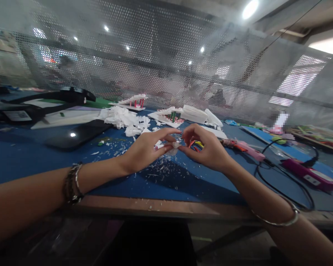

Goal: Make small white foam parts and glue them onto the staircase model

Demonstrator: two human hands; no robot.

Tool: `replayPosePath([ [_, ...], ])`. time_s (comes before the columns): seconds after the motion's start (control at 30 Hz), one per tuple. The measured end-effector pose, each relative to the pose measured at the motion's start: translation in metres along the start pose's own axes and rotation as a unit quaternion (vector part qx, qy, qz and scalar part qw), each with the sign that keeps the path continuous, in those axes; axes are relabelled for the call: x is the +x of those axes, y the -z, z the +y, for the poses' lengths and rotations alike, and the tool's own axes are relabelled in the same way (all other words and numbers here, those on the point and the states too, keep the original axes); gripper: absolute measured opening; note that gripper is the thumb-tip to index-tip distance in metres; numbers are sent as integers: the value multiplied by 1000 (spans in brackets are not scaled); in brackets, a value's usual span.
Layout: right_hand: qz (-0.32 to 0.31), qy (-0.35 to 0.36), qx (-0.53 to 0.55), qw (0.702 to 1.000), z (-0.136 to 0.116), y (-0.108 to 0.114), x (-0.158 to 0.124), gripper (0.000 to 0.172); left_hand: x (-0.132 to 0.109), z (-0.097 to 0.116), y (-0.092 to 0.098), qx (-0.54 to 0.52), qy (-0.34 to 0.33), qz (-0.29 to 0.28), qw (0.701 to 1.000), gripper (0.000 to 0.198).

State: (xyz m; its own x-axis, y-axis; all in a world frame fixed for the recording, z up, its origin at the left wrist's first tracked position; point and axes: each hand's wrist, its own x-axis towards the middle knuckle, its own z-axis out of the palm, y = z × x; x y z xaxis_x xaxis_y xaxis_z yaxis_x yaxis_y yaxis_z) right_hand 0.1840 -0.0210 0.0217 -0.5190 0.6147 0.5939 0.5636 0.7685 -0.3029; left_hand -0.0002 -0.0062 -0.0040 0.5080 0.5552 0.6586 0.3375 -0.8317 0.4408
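My left hand (pixel 148 149) and my right hand (pixel 207 147) meet above the blue table (pixel 30 155). Together their fingertips pinch a small white piece (pixel 174 147). The left fingers are closed on it from the left, the right thumb and forefinger from the right. Behind the right fingers lie small red and yellow bits (pixel 196 145). White shavings (pixel 163 168) are scattered on the blue surface under the hands.
A dark phone (pixel 77 135) lies at left, beside a heap of white scraps (pixel 122 118). White foam models (pixel 183 114) stand behind the hands. A pink tool (pixel 245 147), a black cable (pixel 280 184) and a magenta device (pixel 310 175) lie at right. A perforated screen (pixel 166 62) backs the table.
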Motion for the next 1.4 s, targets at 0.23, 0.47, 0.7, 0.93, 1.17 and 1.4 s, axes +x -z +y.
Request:
replayPosePath([
  [0.23, -31, -34, 76, 996, 0, 1, -1, 19, -1, -2, 1, 2, -17, -16, 1000, 36],
  [0.47, -56, -53, 167, 983, -1, -1, -2, 21, 0, -3, 3, 4, -50, -23, 998, 31],
  [0.7, -83, -66, 198, 974, 0, 1, -2, 18, 0, -3, 4, 68, -84, -27, 994, 24],
  [0.93, -129, -92, 239, 958, 1, 1, -3, 18, -1, -6, 7, 87, -144, -52, 984, 18],
  [1.17, -145, -105, 255, 950, 6, 7, -2, 12, -1, -5, 6, 8, -71, -66, 995, 18],
  [1.4, -87, -157, 173, 968, 24, 16, 1, 10, 4, -11, 5, -100, 45, -26, 994, 22],
])
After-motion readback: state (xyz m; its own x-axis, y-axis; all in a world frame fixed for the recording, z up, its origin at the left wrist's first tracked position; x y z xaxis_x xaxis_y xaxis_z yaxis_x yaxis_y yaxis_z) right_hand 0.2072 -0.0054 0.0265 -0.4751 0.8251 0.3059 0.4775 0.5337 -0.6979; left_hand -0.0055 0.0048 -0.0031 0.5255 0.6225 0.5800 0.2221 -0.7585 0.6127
